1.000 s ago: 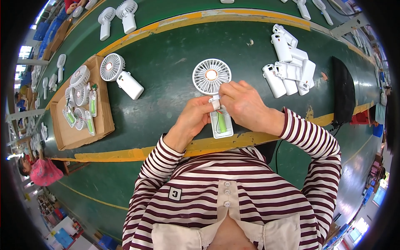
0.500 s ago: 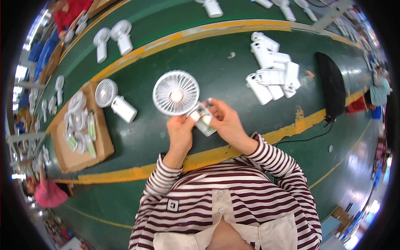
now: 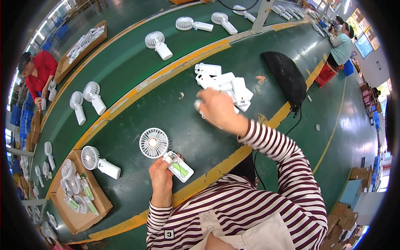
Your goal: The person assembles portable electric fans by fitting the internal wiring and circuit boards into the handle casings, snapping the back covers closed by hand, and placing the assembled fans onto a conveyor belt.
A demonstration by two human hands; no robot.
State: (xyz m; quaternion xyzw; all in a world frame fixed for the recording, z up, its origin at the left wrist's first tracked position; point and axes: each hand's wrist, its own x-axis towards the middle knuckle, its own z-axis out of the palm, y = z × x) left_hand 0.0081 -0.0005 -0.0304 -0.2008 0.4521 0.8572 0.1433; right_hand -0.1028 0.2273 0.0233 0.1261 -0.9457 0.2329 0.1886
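Many white plastic covers (image 3: 238, 86) lie near a curved black bag (image 3: 286, 77); the blurry right hand (image 3: 219, 106), grip unclear, hides some. Left of them, the left hand (image 3: 161, 176) pinches a round white fan (image 3: 154, 143).

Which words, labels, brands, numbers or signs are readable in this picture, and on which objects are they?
Square patch on the striped shirt: one mark, which I do not copy.
Opened fan in the left hand: no readable text.
White casings near the right hand: none readable.
Blue wall panel, far right: too small to read.
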